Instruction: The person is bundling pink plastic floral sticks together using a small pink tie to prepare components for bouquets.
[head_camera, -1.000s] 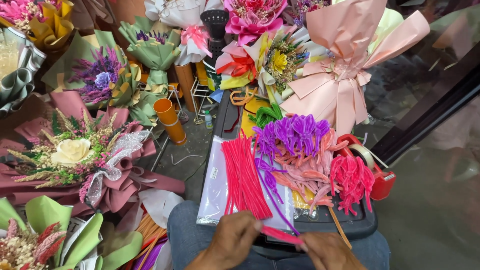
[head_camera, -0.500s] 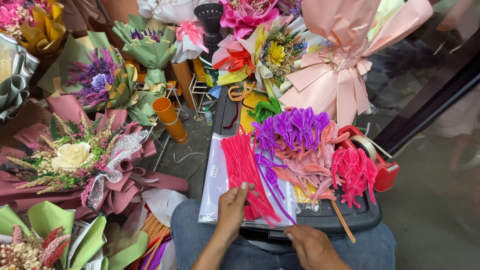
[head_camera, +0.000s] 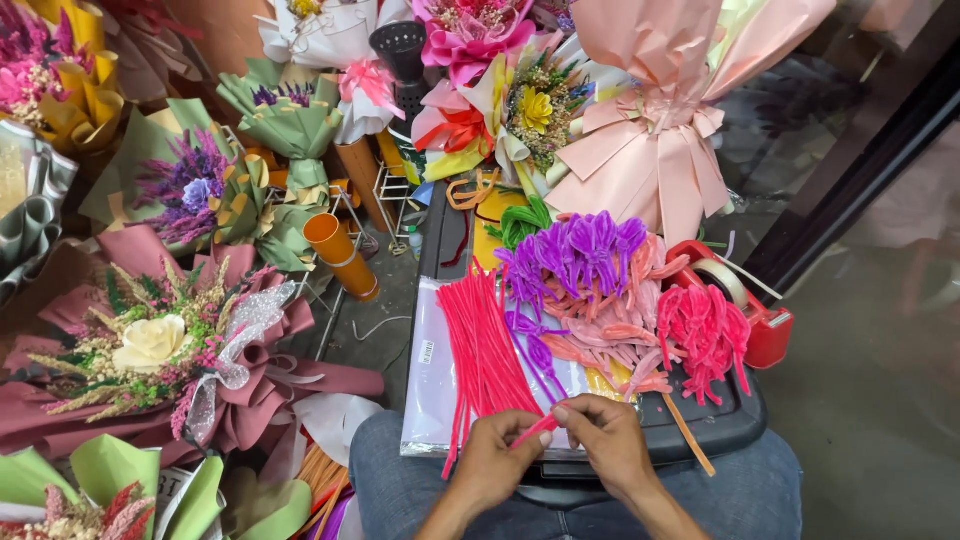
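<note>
Here, low in the middle of the frame, the left hand (head_camera: 492, 458) and the right hand (head_camera: 606, 442) meet over the near edge of a black tray (head_camera: 715, 425) resting on the person's lap, both pinching one pink pipe cleaner (head_camera: 534, 431) between thumb and fingertips, the wire bridging the two grips. To bend it neatly, I'd judge the pinches should sit close together, so the fold lands where the fingers are and the fuzz isn't crushed flat. Just above the hands, the rest of the pink pipe cleaners (head_camera: 482, 345) fan out over a clear plastic bag (head_camera: 432, 385) with a small white barcode sticker near its left edge. Right of them lie purple looped petals (head_camera: 575, 250) and deeper pink ones (head_camera: 705, 335). A red tape dispenser (head_camera: 755, 310) sits at the tray's right edge. An orange cardboard tube (head_camera: 342, 255) leans left of centre, and a big peach-paper bouquet with a bow (head_camera: 655, 140) fills the upper right.
</note>
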